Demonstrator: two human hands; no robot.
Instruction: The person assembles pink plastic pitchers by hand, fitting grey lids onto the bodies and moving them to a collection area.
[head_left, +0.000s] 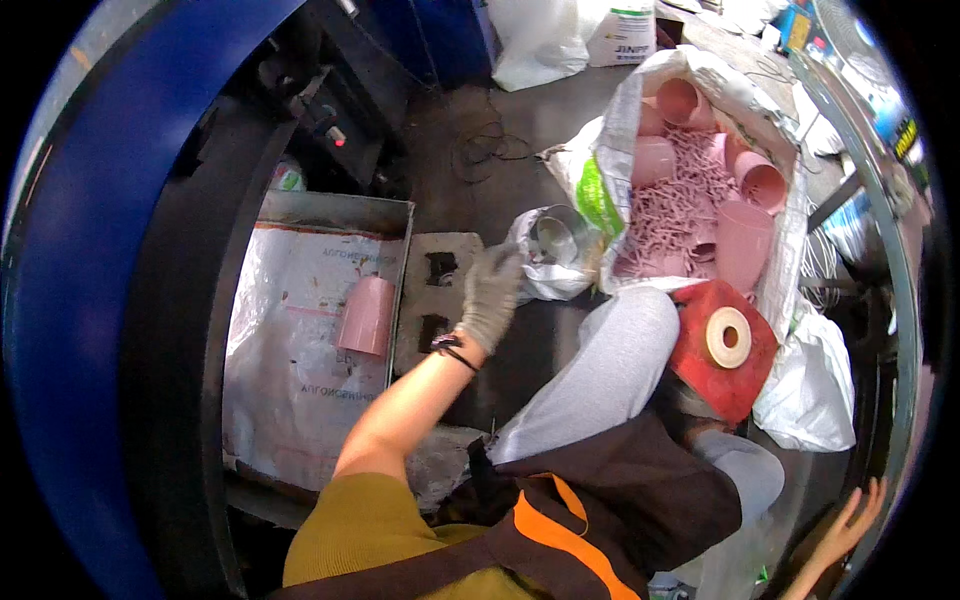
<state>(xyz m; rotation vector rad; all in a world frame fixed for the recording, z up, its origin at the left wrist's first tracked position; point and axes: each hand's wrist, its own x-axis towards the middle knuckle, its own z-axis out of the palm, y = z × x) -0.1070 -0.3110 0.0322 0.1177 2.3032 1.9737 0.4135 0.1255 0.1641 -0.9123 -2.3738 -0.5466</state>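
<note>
My left hand wears a light knitted glove and reaches forward, its fingers stretched out and a little blurred. Nothing shows in it. Just beyond its fingertips stands a small white bag with a clear cup-like piece in its mouth; I cannot tell whether the glove touches the bag. My right hand is bare and open at the lower right, fingers spread, holding nothing visible. To the left of the glove, a pink cup lies on its side in a metal-edged tray lined with printed plastic film.
Ahead on the right, a big woven sack holds several pink cups and pink strip scraps. A pale tape roll lies on a red surface. A concrete block borders the tray. A metal frame stands right.
</note>
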